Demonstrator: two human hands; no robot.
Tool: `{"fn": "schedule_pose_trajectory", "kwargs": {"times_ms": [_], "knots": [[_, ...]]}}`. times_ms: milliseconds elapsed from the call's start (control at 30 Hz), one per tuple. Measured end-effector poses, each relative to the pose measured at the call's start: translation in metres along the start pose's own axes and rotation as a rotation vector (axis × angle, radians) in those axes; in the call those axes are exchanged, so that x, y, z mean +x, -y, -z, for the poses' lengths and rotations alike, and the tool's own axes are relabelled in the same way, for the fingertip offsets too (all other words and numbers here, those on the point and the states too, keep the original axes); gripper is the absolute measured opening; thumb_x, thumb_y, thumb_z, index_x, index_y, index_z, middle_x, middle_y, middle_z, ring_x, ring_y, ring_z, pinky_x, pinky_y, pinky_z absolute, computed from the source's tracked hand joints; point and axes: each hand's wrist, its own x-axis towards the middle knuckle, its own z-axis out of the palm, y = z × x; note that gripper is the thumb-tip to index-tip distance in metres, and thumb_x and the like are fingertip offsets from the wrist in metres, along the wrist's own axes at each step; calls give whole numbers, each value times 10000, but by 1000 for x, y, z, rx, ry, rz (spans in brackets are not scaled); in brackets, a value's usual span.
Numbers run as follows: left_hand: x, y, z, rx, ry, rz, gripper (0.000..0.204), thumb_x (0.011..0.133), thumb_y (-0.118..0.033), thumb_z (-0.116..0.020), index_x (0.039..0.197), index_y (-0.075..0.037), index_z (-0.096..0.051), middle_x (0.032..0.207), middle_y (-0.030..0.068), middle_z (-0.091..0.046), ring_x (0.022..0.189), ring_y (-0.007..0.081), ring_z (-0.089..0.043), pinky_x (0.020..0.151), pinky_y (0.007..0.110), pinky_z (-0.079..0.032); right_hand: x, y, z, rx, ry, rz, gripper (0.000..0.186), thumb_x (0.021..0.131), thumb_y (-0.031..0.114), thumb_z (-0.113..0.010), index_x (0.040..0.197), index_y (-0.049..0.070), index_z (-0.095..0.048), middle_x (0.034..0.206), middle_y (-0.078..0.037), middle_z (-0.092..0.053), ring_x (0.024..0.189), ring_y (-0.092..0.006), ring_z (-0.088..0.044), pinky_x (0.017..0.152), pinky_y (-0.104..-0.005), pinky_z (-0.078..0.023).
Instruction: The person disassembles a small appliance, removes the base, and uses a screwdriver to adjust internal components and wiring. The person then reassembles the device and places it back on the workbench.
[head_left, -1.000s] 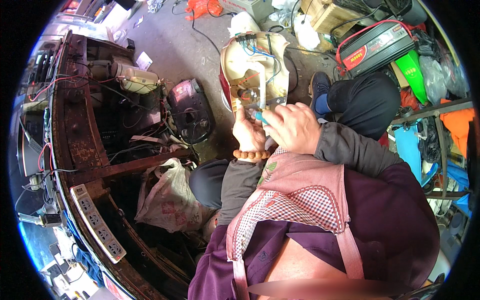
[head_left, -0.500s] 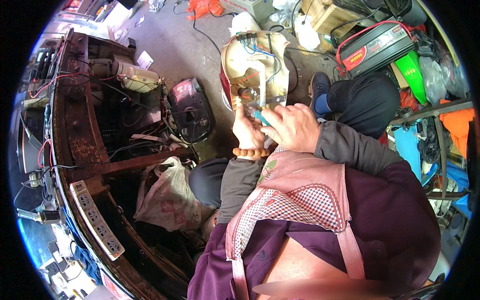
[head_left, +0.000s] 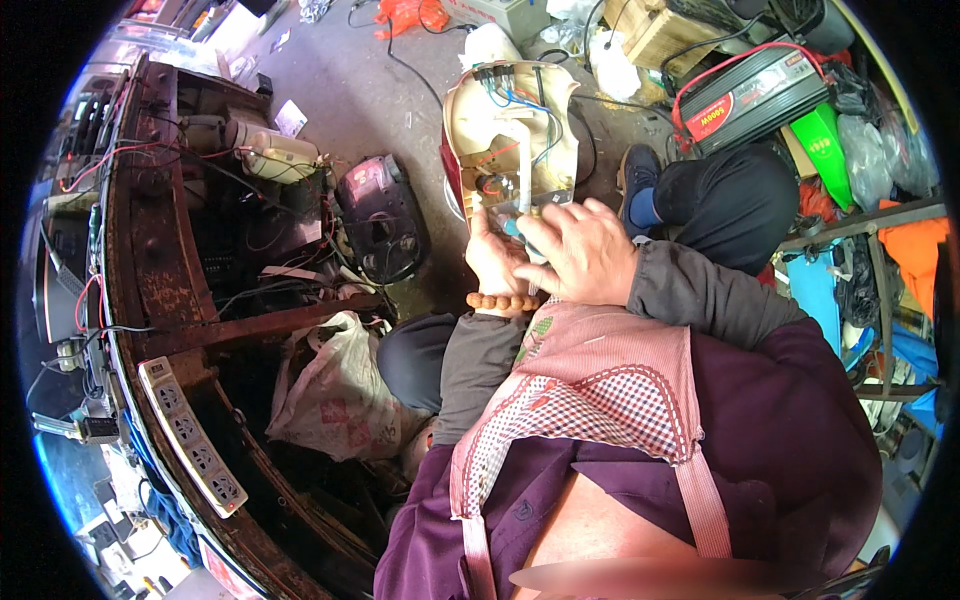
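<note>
An opened cream appliance housing (head_left: 462, 110) with a dark red outer side stands on the floor in front of me. Blue wires (head_left: 545, 108) and a white tube (head_left: 524, 165) show inside it. At its near edge, my left hand (head_left: 496, 258) is palm up, one finger along the rim and the others curled, partly covered by my right hand. My right hand (head_left: 582, 250) is bent over a teal-handled screwdriver (head_left: 512, 227), whose tip is hidden at the housing. A brown bead bracelet (head_left: 502, 302) circles my left wrist.
Left of me is a rusty metal frame (head_left: 175, 250) with a white power strip (head_left: 192, 438) on it. A dark plastic base (head_left: 382, 220) leans nearby, above a white bag (head_left: 335, 400). A black power inverter (head_left: 750, 100) and loose cables lie at the far right.
My right hand has turned and shifted slightly left over the screwdriver, covering more of its teal handle. My left hand and the housing stay nearly still.
</note>
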Motion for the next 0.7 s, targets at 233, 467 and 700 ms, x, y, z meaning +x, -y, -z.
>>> {"fn": "schedule_pose_trajectory", "kwargs": {"times_ms": [233, 467, 700], "knots": [[-4, -2, -5, 29, -25, -6, 416, 1157, -424, -449, 1273, -97, -679, 1160, 111, -741, 1035, 277, -703, 958, 455, -582, 6, -3, 0, 31, -165, 106, 430, 959, 415, -682, 1290, 141, -665, 1035, -121, -623, 903, -322, -664, 820, -509, -502], [0, 1, -1, 5, -27, -35, 393, 1165, -386, -458, 1271, -69, -664, 1165, 102, -739, 1044, 274, -704, 960, 450, -579, 2, -7, 0, 16, -40, 136, 411, 978, 393, -672, 1284, 119, -662, 1108, -130, -628, 1003, -326, -641, 884, -501, -494], [2, 3, -10, -49, -97, -81, 301, 1164, -352, -512, 1153, -91, -661, 1009, 51, -734, 830, 200, -697, 737, 377, -599, -2, -11, -2, 8, -4, 91, 512, 934, 390, -736, 1354, 113, -640, 1130, -132, -647, 1030, -331, -662, 886, -504, -490]]}}
